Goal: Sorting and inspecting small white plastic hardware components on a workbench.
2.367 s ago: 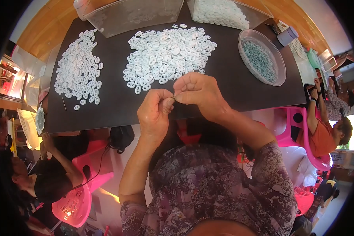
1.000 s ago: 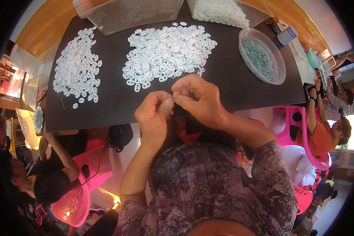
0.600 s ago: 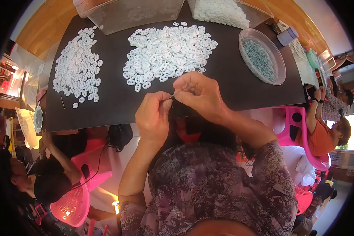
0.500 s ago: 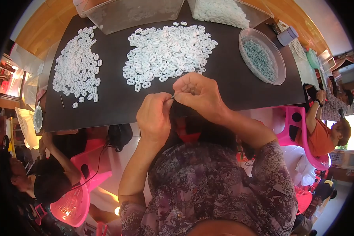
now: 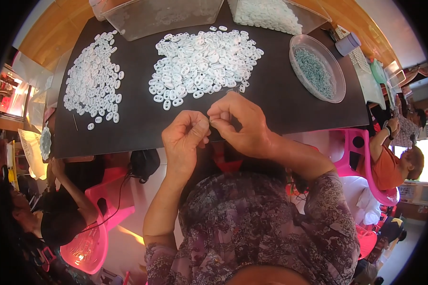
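Observation:
My left hand point(image 5: 184, 135) and my right hand point(image 5: 242, 121) meet over the near edge of the dark table point(image 5: 133, 128). Both are closed in a pinch, fingertips almost touching. A tiny sliver of something shows between them, too small to name. Just beyond lies a big heap of white oval plastic pieces point(image 5: 202, 61), each with two holes. A smaller pile of the same pieces point(image 5: 90, 78) spreads on the left. To the right of my hands stands a round clear tub point(image 5: 340, 88) holding many small blue-green metal parts point(image 5: 313, 71).
Two clear plastic bins stand along the far edge; the right bin point(image 5: 313, 21) holds more white pieces. A thin needle-like rod point(image 5: 75, 122) lies by the left pile. A grey-purple cup point(image 5: 348, 43) is at the far right. People sit on both sides, near pink chairs point(image 5: 354, 156).
My left hand has turned slightly and shifted a little left, its fingers curling more. My right hand has dipped slightly, thumb and fingers still pinched.

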{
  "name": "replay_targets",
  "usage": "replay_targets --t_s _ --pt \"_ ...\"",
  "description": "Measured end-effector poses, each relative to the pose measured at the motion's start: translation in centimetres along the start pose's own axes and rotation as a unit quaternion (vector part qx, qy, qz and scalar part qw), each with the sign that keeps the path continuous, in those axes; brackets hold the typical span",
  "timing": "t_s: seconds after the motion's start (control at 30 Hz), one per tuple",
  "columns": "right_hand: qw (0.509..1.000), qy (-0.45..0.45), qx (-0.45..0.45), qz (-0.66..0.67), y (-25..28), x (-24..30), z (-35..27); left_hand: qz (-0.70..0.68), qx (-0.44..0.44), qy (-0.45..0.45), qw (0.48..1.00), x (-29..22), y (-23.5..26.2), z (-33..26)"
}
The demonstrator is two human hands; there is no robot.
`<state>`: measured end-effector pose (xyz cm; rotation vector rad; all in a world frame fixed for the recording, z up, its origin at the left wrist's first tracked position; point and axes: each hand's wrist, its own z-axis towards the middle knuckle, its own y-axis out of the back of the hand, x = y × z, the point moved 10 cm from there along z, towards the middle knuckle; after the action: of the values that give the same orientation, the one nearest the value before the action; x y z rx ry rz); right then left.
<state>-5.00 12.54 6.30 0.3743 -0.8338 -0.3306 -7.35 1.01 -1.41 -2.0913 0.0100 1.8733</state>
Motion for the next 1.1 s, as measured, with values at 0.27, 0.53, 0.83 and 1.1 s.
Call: replay_targets --t_s 0.27,0.53,0.83,1.1 --pt "0.994 -0.095 0.035 -0.028 -0.3 -3.4 -0.1 -0.046 -0.04 0.001 0.998 0.4 1.3 0.2" --pt "0.977 0.058 0.028 -0.203 -0.9 -3.6 0.8 0.001 -0.058 -0.021 0.998 0.4 1.5 0.2" --pt "0.973 0.052 0.024 -0.222 -0.2 -2.8 0.7 0.033 -0.063 -0.017 0.997 0.5 1.5 0.3" --pt "0.999 -0.025 0.033 -0.012 -0.4 -1.8 -0.2 0.033 -0.032 -0.002 0.999 0.2 -0.1 0.4"
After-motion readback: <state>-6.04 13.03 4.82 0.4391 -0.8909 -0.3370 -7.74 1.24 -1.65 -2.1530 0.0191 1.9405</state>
